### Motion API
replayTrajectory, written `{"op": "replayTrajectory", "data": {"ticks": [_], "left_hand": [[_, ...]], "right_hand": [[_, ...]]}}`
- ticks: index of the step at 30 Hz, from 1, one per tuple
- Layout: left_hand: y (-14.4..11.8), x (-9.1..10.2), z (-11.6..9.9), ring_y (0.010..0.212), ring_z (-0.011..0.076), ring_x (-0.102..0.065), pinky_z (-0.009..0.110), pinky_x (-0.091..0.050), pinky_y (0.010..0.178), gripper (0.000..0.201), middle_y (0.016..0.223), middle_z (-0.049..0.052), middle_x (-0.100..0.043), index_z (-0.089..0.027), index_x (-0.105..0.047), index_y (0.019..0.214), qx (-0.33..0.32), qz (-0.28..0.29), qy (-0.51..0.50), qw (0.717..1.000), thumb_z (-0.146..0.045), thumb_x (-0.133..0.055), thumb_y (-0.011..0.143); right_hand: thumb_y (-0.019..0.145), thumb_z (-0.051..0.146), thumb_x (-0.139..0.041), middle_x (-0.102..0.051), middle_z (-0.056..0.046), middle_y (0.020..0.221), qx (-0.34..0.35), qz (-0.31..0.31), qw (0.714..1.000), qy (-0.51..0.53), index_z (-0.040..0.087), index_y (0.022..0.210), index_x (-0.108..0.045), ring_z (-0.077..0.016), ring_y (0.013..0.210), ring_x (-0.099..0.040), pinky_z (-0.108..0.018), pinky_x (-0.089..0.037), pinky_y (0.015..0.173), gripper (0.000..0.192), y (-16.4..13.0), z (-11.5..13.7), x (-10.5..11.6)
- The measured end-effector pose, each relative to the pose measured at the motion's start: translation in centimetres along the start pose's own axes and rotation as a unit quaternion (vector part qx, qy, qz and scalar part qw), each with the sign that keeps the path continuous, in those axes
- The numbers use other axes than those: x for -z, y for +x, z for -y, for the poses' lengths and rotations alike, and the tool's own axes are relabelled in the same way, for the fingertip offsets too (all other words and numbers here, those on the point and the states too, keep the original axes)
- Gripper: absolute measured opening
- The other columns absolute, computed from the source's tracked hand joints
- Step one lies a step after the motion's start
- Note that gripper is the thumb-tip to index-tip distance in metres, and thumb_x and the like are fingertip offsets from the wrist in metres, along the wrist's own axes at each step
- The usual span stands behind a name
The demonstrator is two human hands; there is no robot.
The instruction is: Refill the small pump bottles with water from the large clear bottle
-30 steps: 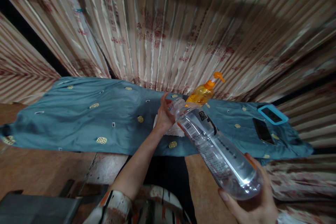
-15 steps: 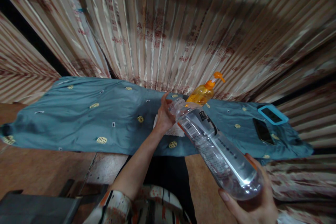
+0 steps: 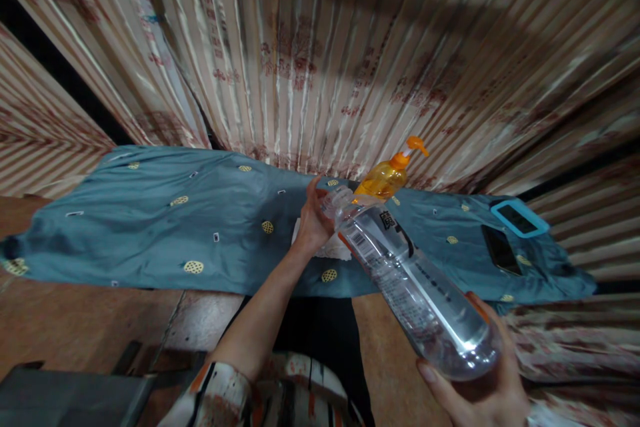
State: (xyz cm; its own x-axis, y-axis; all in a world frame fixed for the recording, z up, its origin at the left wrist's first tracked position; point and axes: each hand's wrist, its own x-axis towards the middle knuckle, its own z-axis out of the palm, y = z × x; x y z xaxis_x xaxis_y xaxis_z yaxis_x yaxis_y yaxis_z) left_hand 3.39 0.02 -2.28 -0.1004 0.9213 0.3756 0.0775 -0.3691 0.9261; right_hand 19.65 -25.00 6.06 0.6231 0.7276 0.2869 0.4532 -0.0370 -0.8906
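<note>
**Clear bottle held tilted over the teal cloth**

Landmark: teal cloth (image 3: 150,227), patterned with small yellow dots, spread along the base of a striped curtain (image 3: 350,47).

- Clear plastic bottle (image 3: 410,287): large, printed label with a barcode, lying at a slant above the near edge of the cloth. Its neck points up and away over the cloth's middle; its base hangs off the cloth's near edge, toward the viewer.
- Right hand (image 3: 480,387): cupped beneath the bottle's base, thumb and fingers wrapped around the bottom, bearing its weight. It sits nearer than the cloth, above a brown wooden surface (image 3: 100,327).
- Left hand (image 3: 313,217): reached out over the middle of the cloth, fingers curled at the bottle's neck. The cap end is blurred, so whether the fingers pinch the cap or only rest on it cannot be told.
- White folded item (image 3: 333,250): lying on the cloth directly under the left hand; possibly paper or a tissue.
- Orange pump bottle (image 3: 387,177): standing at the far edge of the cloth, just behind the clear bottle's neck.
- Dark phone (image 3: 500,250): flat on the right end of the cloth.
- Blue-framed device (image 3: 520,218): flat on the cloth, just beyond the phone.
</note>
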Motion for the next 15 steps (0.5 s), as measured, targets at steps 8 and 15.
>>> {"op": "replayTrajectory", "data": {"ticks": [8, 15], "left_hand": [[0.03, -0.10, 0.07, 0.092, 0.0291, -0.079, 0.044, -0.065, 0.085, 0.098, 0.107, 0.008, -0.076, -0.021, -0.048, 0.155, -0.007, 0.000, 0.009, 1.000, -0.051, -0.096, 0.075], [-0.07, -0.02, -0.10, 0.093, 0.0274, -0.079, 0.042, -0.065, 0.085, 0.095, 0.111, 0.008, -0.076, -0.022, -0.047, 0.155, -0.007, 0.003, 0.017, 1.000, -0.050, -0.095, 0.079]], "right_hand": [[0.062, 0.050, -0.097, -0.061, -0.030, 0.148, -0.002, -0.003, 1.000, 0.005, -0.003, 0.158, -0.052, -0.0548, 0.148, -0.048, -0.075, -0.019, 0.133, 0.118, 0.11, 0.30, -0.11], [0.062, 0.047, -0.096, -0.057, -0.035, 0.152, -0.014, -0.007, 1.000, 0.019, -0.010, 0.160, -0.046, -0.0558, 0.146, -0.049, -0.077, -0.020, 0.132, 0.124, 0.07, 0.79, -0.32]]}}
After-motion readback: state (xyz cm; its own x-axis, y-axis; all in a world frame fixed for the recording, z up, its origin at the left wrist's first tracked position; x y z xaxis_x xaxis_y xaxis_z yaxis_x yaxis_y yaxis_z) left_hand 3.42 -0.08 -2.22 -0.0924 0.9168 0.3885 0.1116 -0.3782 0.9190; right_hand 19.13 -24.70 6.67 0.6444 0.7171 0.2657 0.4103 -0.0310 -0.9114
